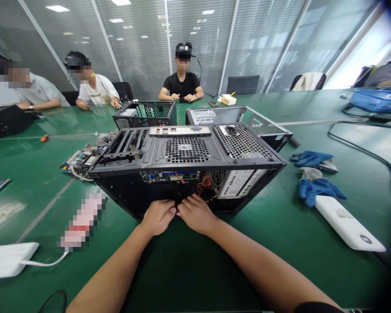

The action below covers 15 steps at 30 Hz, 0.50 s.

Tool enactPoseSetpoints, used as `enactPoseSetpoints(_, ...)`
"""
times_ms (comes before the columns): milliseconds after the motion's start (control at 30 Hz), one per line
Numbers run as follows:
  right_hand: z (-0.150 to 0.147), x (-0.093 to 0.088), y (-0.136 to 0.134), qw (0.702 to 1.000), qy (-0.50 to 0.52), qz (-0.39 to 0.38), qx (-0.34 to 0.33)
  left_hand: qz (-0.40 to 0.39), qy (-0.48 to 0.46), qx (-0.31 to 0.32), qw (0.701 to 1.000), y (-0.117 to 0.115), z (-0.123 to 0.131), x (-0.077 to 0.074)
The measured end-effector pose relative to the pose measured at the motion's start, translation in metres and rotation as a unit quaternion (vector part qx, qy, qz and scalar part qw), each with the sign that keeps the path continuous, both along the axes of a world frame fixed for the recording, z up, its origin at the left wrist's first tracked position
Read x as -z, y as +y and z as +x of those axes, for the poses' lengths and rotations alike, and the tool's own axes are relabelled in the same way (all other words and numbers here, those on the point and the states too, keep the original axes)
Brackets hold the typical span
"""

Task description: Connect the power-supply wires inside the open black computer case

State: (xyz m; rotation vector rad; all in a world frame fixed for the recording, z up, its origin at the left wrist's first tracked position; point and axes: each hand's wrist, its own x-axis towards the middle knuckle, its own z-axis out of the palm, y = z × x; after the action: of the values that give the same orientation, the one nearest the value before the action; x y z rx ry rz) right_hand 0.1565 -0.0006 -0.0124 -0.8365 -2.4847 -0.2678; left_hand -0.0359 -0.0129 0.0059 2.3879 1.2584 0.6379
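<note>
A black computer case [189,158] stands on the table before me, its rear panel facing up and its open side toward me. Inside show part of a motherboard [169,176], coloured wires [204,184] and a power supply [239,182] with a label. My left hand [159,216] and my right hand [195,213] meet at the lower middle of the open side. Their fingers are curled and close together, thumbs nearly touching. What lies between the fingertips is hidden.
Two more cases, a black one [146,114] and a silver-and-black one [241,115], stand behind. Loose circuit boards [81,161] lie left. Blue gloves [319,187] and a white power bank [348,224] lie right; another power bank [9,261] is left. Three people sit across the table.
</note>
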Motion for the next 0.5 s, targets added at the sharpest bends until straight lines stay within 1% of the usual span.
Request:
enactPoseSetpoints(167,0.0026,-0.0071,0.0008,0.999,-0.014,-0.039,-0.019,0.037,0.014,0.015,0.999,-0.0016,0.0002,0.0015)
enactPoseSetpoints(333,0.0036,-0.0083,0.0015,0.996,-0.022,-0.077,-0.037,0.068,0.029,0.027,0.997,-0.0028,0.0006,0.0038)
enactPoseSetpoints(433,0.0036,-0.0081,0.0015,0.996,-0.017,-0.081,-0.039,0.072,0.028,0.025,0.997,-0.0035,0.0001,0.0064)
enactPoseSetpoints(500,0.0038,-0.0091,0.0012,0.996,-0.009,-0.075,-0.042,0.059,0.015,0.019,0.998,-0.0036,-0.0007,0.0078)
